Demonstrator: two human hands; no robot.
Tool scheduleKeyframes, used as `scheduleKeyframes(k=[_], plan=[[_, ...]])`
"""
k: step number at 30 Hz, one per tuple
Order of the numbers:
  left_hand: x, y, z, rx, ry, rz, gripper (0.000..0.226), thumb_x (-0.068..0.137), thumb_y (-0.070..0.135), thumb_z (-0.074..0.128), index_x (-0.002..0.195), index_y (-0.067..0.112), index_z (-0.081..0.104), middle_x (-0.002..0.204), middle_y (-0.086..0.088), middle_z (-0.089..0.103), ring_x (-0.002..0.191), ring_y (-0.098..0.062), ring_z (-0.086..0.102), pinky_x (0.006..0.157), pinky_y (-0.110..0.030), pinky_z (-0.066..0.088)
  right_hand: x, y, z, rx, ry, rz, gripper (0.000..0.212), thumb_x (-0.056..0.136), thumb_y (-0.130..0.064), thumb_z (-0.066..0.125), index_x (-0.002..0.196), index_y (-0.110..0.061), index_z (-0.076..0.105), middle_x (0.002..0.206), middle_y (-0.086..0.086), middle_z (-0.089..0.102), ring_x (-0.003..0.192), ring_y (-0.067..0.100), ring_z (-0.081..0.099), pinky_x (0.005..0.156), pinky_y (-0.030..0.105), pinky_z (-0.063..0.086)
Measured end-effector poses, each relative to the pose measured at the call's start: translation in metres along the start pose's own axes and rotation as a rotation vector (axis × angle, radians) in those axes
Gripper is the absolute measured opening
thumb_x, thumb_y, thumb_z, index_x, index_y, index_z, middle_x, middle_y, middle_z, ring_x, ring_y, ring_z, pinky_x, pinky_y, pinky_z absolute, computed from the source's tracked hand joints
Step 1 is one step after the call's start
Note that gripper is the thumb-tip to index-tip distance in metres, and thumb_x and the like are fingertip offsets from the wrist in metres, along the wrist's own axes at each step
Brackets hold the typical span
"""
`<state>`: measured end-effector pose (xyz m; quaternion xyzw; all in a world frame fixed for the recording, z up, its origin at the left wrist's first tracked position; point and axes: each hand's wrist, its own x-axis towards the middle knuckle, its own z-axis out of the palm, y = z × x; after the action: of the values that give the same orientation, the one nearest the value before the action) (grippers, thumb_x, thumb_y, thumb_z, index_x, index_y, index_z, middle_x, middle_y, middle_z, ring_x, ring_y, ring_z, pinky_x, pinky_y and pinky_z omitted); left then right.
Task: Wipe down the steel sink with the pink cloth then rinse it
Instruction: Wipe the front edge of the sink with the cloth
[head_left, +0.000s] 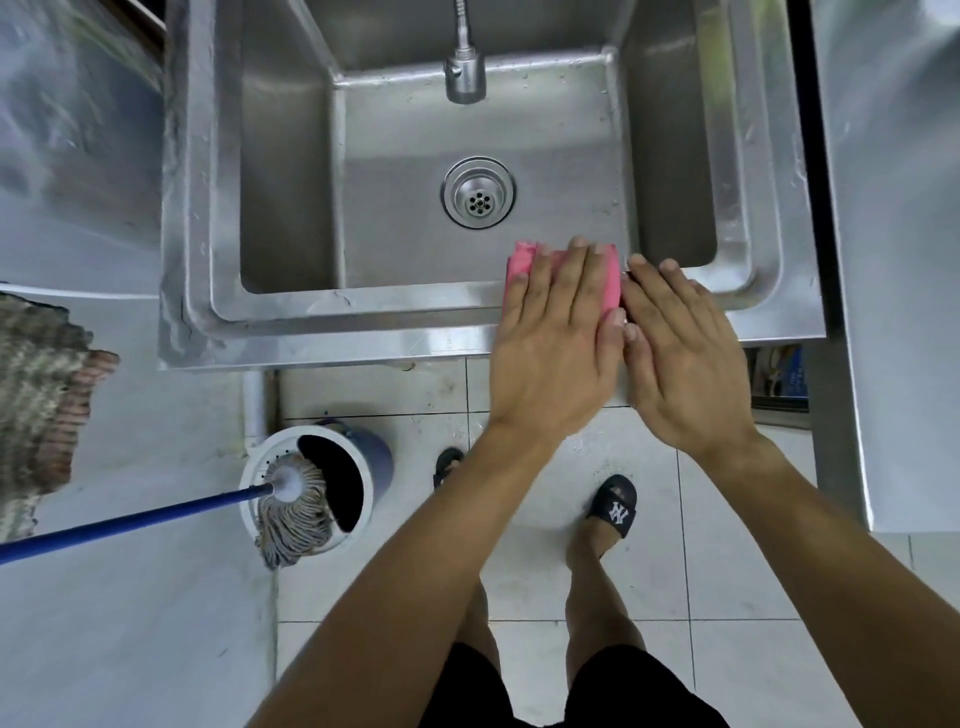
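Observation:
The steel sink (363, 317) fills the upper middle of the view, with a round drain (478, 193) in its basin and a faucet head (465, 78) hanging over the back. A folded pink cloth (522, 260) lies at the sink's front rim, right of centre. My left hand (550, 343) presses flat on the cloth with straight fingers and covers most of it. My right hand (680, 353) lies flat just to the right, fingers straight, its thumb side touching the cloth's right edge and my left hand.
A white mop bucket (317, 488) with a blue-handled mop (130, 522) stands on the tiled floor left of my feet. A worn rag (36, 395) lies on the surface at left. A steel counter (893, 260) flanks the sink on the right.

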<state>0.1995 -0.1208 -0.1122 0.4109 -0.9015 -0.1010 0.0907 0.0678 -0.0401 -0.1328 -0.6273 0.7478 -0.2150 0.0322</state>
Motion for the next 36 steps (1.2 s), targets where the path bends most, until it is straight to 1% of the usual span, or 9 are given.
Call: scheduleKeyframes(k=[4, 10, 14, 18, 22, 26, 29, 33, 36], plan=[[-0.027, -0.081, -0.021, 0.049, -0.048, 0.126, 0.057, 0.109, 0.041, 0.031, 0.158, 0.011, 0.040, 0.162, -0.010, 0.043, 0.154, -0.029, 0.032, 0.126, -0.047, 0.024, 0.001, -0.006, 0.001, -0.009, 0.032, 0.035, 0.045, 0.109, -0.022, 0.040, 0.149, -0.007, 0.052, 0.158, 0.009, 0.046, 0.152, 0.031, 0.036, 0.122, 0.050, 0.032], [-0.025, -0.097, -0.026, 0.100, 0.069, -0.387, 0.059, 0.105, 0.037, 0.026, 0.155, 0.011, 0.045, 0.159, -0.009, 0.047, 0.152, -0.031, 0.034, 0.126, -0.048, 0.022, 0.002, -0.021, 0.002, -0.078, -0.005, 0.104, 0.047, 0.109, -0.025, 0.038, 0.150, -0.007, 0.049, 0.160, 0.011, 0.043, 0.152, 0.035, 0.033, 0.123, 0.050, 0.028], [-0.017, -0.043, -0.011, 0.012, 0.030, -0.127, 0.058, 0.105, 0.034, 0.036, 0.157, 0.011, 0.041, 0.162, -0.009, 0.042, 0.153, -0.033, 0.032, 0.125, -0.051, 0.022, 0.003, -0.020, 0.002, -0.110, -0.016, 0.090, 0.048, 0.110, -0.028, 0.036, 0.151, -0.006, 0.048, 0.161, 0.012, 0.042, 0.153, 0.036, 0.032, 0.124, 0.050, 0.027], [-0.030, -0.092, -0.024, 0.012, 0.005, 0.142, 0.055, 0.107, 0.037, 0.040, 0.155, 0.009, 0.044, 0.159, -0.010, 0.046, 0.152, -0.031, 0.036, 0.124, -0.050, 0.028, 0.005, -0.028, 0.003, -0.111, -0.030, 0.135, 0.050, 0.110, -0.029, 0.033, 0.153, -0.006, 0.045, 0.163, 0.012, 0.040, 0.154, 0.035, 0.028, 0.126, 0.049, 0.022], [-0.049, -0.173, -0.047, 0.085, 0.028, 0.050, 0.054, 0.107, 0.034, 0.035, 0.153, 0.009, 0.048, 0.155, -0.011, 0.051, 0.149, -0.030, 0.041, 0.124, -0.048, 0.030, 0.013, -0.053, 0.010, -0.076, -0.065, 0.142, 0.051, 0.111, -0.028, 0.032, 0.154, -0.003, 0.043, 0.164, 0.014, 0.035, 0.157, 0.034, 0.022, 0.129, 0.048, 0.016], [-0.042, -0.141, -0.041, 0.110, 0.056, -0.273, 0.061, 0.103, 0.035, 0.029, 0.156, 0.009, 0.043, 0.159, -0.012, 0.046, 0.152, -0.033, 0.036, 0.126, -0.050, 0.025, 0.032, -0.095, 0.031, -0.047, -0.135, 0.043, 0.052, 0.111, -0.030, 0.031, 0.154, -0.004, 0.043, 0.163, 0.014, 0.037, 0.155, 0.033, 0.027, 0.128, 0.049, 0.020], [-0.044, -0.131, -0.038, 0.049, 0.003, -0.108, 0.058, 0.105, 0.033, 0.032, 0.157, 0.007, 0.041, 0.161, -0.014, 0.042, 0.153, -0.035, 0.033, 0.124, -0.054, 0.026, 0.044, -0.119, 0.045, -0.053, -0.146, 0.049, 0.052, 0.111, -0.032, 0.029, 0.155, -0.007, 0.042, 0.164, 0.011, 0.036, 0.155, 0.032, 0.027, 0.128, 0.048, 0.019], [-0.059, -0.218, -0.063, 0.069, -0.066, 0.287, 0.055, 0.108, 0.034, 0.042, 0.154, 0.005, 0.045, 0.159, -0.015, 0.044, 0.152, -0.032, 0.036, 0.123, -0.052, 0.029, 0.046, -0.125, 0.051, -0.105, -0.129, 0.050, 0.053, 0.111, -0.033, 0.026, 0.155, -0.007, 0.042, 0.164, 0.012, 0.036, 0.155, 0.034, 0.027, 0.128, 0.050, 0.019], [-0.063, -0.257, -0.077, 0.109, -0.080, 0.171, 0.056, 0.107, 0.034, 0.034, 0.155, 0.006, 0.044, 0.159, -0.014, 0.045, 0.152, -0.031, 0.037, 0.124, -0.051, 0.029, 0.047, -0.135, 0.054, -0.134, -0.118, 0.093, 0.055, 0.111, -0.032, 0.023, 0.156, -0.006, 0.040, 0.165, 0.014, 0.033, 0.156, 0.035, 0.024, 0.128, 0.050, 0.017]])
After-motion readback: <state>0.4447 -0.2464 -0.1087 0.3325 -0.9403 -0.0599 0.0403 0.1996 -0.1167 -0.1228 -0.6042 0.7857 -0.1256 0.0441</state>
